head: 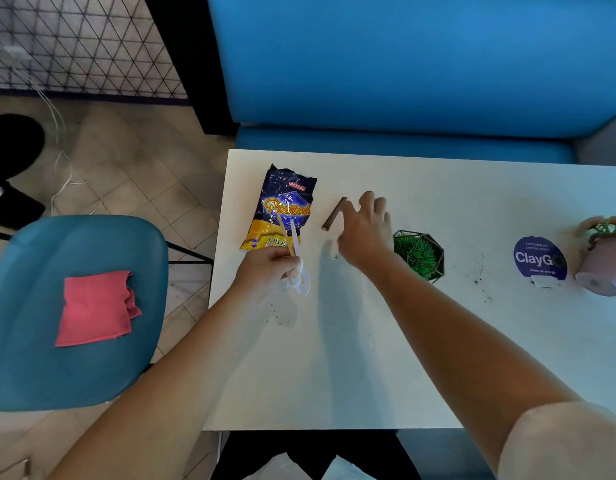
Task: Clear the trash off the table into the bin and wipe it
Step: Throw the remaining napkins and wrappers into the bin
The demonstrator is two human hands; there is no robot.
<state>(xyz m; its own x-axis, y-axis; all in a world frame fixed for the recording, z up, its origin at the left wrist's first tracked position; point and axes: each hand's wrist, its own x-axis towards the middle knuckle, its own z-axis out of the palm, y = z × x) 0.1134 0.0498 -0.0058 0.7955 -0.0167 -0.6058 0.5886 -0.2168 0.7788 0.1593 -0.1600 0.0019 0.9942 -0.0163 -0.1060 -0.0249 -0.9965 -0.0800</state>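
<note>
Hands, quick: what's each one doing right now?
Left hand: grips a white plastic utensil, a wooden stick and crumpled tissue.
Right hand: open, fingers spread beside the brown stick packet, holding nothing.

One white table (368, 358) is counted, and on it one snack bag (285, 206), one short brown stick (334, 214) and one round purple sign (539, 259) are seen. Two small plants are counted: one green plant in a wire frame (419, 254) and one plant in a pink pot (602, 261). Two hands are seen, a left hand (265, 271) and a right hand (363, 230). Three items are counted at the left hand: one thin wooden stick (285, 233), one white plastic utensil (295, 237) and one crumpled white tissue (299, 282). One teal chair (57, 368), one pink cloth (95, 308) and one blue bench (403, 64) are counted. The dark crumbs (478, 281) are too small to be counted
</note>
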